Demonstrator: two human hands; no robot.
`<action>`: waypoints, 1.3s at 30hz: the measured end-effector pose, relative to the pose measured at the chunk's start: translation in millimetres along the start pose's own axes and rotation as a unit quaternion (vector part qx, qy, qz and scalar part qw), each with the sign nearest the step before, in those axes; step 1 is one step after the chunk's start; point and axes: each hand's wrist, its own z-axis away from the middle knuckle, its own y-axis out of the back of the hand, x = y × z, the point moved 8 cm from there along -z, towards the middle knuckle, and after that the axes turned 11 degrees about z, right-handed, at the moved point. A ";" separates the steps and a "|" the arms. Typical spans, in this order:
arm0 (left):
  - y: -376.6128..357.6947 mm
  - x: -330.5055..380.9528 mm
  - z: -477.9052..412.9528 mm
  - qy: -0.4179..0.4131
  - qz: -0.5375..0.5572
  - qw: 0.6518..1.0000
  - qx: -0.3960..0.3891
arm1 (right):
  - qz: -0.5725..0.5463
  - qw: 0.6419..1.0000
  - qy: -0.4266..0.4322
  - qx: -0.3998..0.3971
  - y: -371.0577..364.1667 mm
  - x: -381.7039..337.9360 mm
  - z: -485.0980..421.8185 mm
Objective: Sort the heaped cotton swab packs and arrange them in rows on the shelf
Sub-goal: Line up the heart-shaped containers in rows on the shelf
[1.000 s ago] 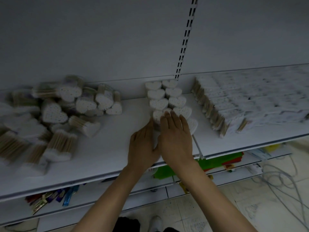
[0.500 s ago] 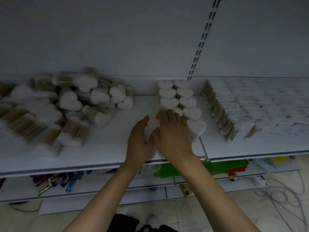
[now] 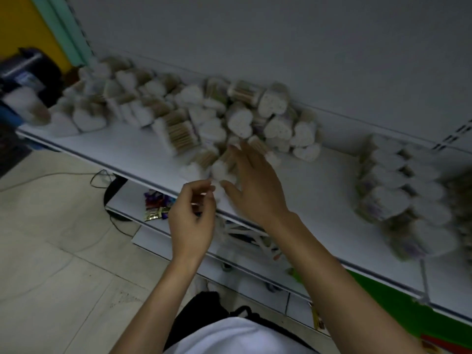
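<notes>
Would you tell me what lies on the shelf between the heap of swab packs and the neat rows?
In the head view, only bare shelf separates the heap from the rows.

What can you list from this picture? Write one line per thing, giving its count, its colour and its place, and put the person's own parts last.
heap of heart-shaped swab packs: many, too blurred to count, white ends with tan sticks, left and middle of the shelf
two rows of packs: two rows side by side, white, right part of the shelf
shelf: one, white, across the middle
back panel: one, pale grey, behind the shelf
lower shelf items: a few, shiny mixed colours, beneath the shelf
cable: one, pale, on the tiled floor, left
left hand: one, fingers curled, before the shelf edge
right hand: one, fingers spread, reaching into the heap's near edge
</notes>
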 end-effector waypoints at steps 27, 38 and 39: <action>-94.2 -21.9 2.8 -0.004 -0.128 0.942 -0.312 | -0.140 0.973 -0.178 0.053 34.0 36.2 65.9; -168.7 28.4 41.5 0.030 -0.046 0.944 -0.324 | 0.108 0.959 -0.162 0.208 97.3 61.9 144.0; -182.3 30.0 52.0 0.028 -0.044 0.942 -0.332 | 0.125 0.952 -0.179 0.214 102.9 67.8 153.2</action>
